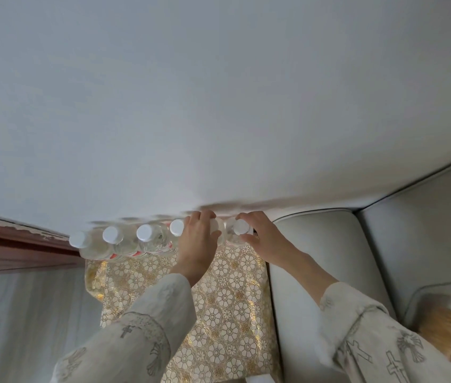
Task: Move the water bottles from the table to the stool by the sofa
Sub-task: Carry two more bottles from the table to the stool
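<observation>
Head view puts a row of water bottles along the far edge of the stool, which wears a gold floral cover and sits just beside the pale sofa at its 3 o'clock. I count six white caps in the line, all upright, pressed close to one another against the wall at 12 o'clock.

My left hand covers the fifth bottle from the left. Its fingers curl over the top from the 9 o'clock side, and the cap is mostly hidden under them, so I cannot tell whether they truly clamp it or only rest there.

My right hand is on the last bottle, nearest the sofa arm. The thumb lies at the cap's 6 o'clock and the other fingers arch over its 12 o'clock, pinched around the neck with the cap showing between them.

Four bottles at 9 o'clock of my left hand stand untouched, red labels peeking out low on them. Both sleeves are pale with printed crosses.
</observation>
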Tool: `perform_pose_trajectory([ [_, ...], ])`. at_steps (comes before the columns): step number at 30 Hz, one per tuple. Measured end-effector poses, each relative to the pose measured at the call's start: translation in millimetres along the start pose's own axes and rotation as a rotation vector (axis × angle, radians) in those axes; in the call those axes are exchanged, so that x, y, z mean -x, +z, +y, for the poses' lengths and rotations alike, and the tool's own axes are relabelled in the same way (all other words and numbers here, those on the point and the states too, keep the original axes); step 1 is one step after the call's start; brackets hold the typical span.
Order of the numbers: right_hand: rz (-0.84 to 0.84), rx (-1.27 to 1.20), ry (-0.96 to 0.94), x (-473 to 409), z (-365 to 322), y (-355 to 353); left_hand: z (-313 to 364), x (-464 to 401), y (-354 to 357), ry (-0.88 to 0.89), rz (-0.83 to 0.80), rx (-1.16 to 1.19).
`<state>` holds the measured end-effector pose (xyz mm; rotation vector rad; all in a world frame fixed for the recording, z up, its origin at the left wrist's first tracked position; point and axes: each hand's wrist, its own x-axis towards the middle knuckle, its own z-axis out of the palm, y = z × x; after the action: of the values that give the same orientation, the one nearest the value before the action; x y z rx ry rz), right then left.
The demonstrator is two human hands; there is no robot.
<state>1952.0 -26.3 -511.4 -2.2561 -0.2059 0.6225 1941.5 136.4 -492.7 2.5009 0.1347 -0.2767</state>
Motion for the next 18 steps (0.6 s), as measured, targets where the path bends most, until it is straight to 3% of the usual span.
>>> perform_pose_trajectory([
  [4,0.018,-0.113,0.070,1.0,-6.6,-2.3,4.1,7.9,-5.8,-0.014,0.005,0.079],
  [9,-0.005,-0.323,0.204,22.6,-33.5,0.4,4.4,28.4,-27.4,-0.010,-0.130,0.055],
  [14,0.106,-0.363,0.249,57.6,-61.3,5.5,-7.5,73.1,-56.2,-0.071,-0.110,0.069],
  [18,-0.048,-0.365,0.255,98.4,-89.4,22.3,-26.3,148.0,-62.9,-0.223,-0.077,0.213],
])
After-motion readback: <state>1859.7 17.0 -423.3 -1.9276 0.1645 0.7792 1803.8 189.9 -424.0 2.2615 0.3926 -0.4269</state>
